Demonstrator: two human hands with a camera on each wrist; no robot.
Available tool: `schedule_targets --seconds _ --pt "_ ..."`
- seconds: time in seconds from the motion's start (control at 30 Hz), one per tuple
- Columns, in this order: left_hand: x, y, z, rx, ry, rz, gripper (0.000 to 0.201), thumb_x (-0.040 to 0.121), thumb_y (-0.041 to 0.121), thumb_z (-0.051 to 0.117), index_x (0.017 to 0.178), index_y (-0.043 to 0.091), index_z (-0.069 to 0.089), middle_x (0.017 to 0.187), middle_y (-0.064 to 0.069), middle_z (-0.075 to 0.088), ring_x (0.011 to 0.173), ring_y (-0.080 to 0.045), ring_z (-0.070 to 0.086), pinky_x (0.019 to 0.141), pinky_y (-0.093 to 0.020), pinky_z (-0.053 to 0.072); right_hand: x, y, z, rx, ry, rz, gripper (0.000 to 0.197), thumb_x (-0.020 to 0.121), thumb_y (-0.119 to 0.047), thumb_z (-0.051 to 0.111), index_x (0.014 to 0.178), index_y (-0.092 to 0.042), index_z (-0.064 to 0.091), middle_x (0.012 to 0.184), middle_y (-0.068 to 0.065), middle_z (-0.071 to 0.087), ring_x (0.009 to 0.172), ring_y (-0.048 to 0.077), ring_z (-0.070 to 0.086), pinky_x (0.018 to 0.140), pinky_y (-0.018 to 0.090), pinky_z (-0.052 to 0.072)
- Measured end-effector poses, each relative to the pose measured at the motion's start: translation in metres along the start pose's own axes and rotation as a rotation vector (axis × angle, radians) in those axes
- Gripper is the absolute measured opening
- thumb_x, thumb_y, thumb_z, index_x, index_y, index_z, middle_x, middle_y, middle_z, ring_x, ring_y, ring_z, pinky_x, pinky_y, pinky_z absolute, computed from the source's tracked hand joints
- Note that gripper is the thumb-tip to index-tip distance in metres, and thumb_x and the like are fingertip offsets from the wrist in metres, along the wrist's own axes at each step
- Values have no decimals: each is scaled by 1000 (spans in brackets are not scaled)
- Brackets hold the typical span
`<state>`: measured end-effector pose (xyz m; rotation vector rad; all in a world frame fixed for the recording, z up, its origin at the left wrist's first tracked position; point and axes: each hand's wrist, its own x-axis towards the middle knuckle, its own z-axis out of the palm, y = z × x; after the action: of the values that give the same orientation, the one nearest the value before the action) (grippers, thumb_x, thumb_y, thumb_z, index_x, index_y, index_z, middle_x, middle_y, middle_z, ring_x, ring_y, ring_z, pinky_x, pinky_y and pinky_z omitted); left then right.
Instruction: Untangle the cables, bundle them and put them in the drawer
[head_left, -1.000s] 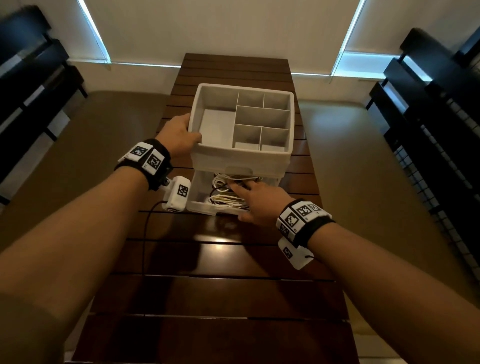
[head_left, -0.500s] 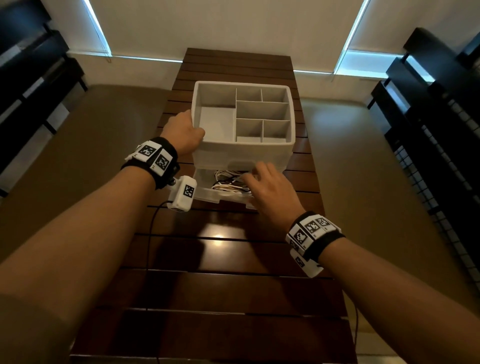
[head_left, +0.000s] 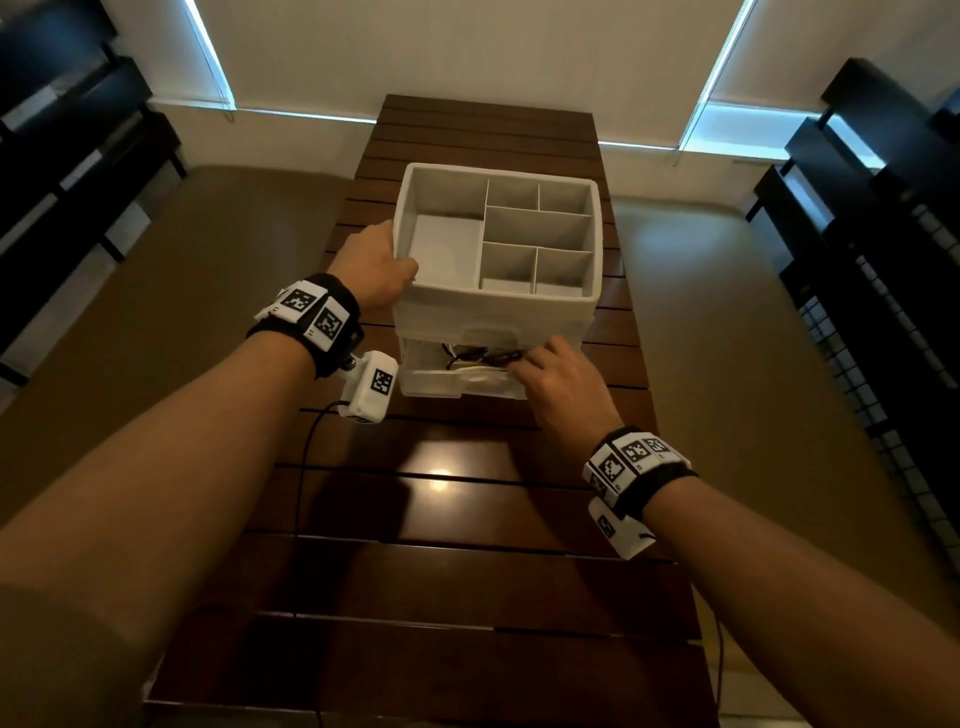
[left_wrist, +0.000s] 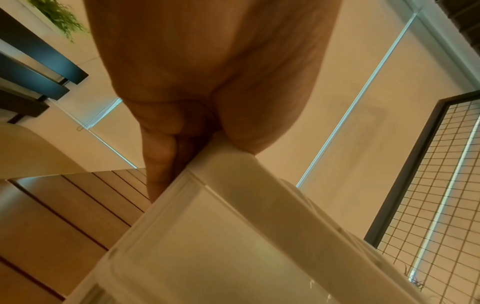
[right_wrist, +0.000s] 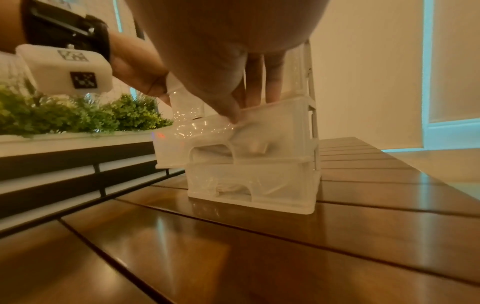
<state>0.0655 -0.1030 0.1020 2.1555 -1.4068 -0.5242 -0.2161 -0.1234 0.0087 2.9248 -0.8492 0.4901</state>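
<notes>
A white organizer with open compartments on top stands on the wooden table. Its upper drawer sticks out a little, and white and black cables show inside it. My left hand grips the organizer's left top rim, thumb over the edge. My right hand rests against the drawer's front at its right end. In the right wrist view its fingers reach straight over the translucent drawer and the thumb touches the front rim.
A second, lower drawer sits pushed in beneath. Dark shelving stands to the right and more to the left. A planter with green foliage lies beyond the table's left side. Thin black cords run from my wrist cameras across the table.
The drawer has slid most of the way back into the organizer. My right hand came out of the drawer and now pushes on its front. The left hand kept its hold.
</notes>
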Motion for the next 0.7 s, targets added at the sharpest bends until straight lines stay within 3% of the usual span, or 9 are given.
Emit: schedule_targets --seconds 0.07,0.13,0.23,0.3,0.37,0.4,0.47,0.6,0.7 --pt "-3 -5 2 -114 0 23 45 103 25 62 144 8 53 136 -13 63 121 -32 62 87 -32 52 -3 5 -3 38 128 81 11 89 -15 77 95 -10 69 94 9 60 87 28 51 70 41 49" --pt "-13 -17 4 -344 -50 -2 62 101 48 64 150 14 49 136 -3 62 117 -19 64 83 -24 52 -8 12 -3 105 169 279 32 87 -34 80 100 -13 60 104 7 53 93 24 48 77 36 47" --pt "-38 -47 20 -515 -183 -22 108 70 73 81 156 23 39 141 8 58 123 -6 60 94 -25 53 -16 17 0 406 241 593 66 75 -43 90 115 -12 48 120 3 43 105 17 46 88 28 48" --pt "-53 -67 42 -546 -296 -7 117 67 46 94 161 27 27 149 12 49 128 0 54 101 -24 52 -16 19 2 686 194 714 85 71 -39 94 131 -11 41 131 2 42 116 16 48 99 28 49" --pt "-58 -79 62 -584 -344 34 126 70 14 95 165 31 14 155 11 42 128 6 50 97 -15 52 -12 21 0 956 26 780 99 75 -32 94 148 -13 31 140 -4 45 125 12 48 106 28 43" --pt "-58 -82 69 -571 -318 43 128 70 8 95 165 32 12 157 10 41 128 6 51 93 -12 52 -10 25 1 1013 -36 786 99 77 -29 92 153 -14 29 141 -5 48 126 11 48 105 27 42" --pt "-56 -83 78 -519 -202 50 126 70 11 96 164 34 15 156 8 45 129 -4 54 92 -14 51 -7 34 4 978 -66 759 91 81 -27 90 153 -16 35 141 -3 54 124 10 51 101 26 43" --pt "-52 -83 91 -425 33 4 97 78 12 90 153 33 34 135 3 59 116 -19 62 97 -40 57 0 43 15 920 -13 780 81 79 -20 90 147 -19 45 127 -7 59 117 13 57 97 26 47" --pt "-52 -81 100 -371 112 10 86 80 15 89 149 31 41 124 5 62 105 -18 63 90 -37 56 2 45 22 860 58 796 73 79 -21 91 140 -18 52 121 -8 60 113 13 58 97 28 49"
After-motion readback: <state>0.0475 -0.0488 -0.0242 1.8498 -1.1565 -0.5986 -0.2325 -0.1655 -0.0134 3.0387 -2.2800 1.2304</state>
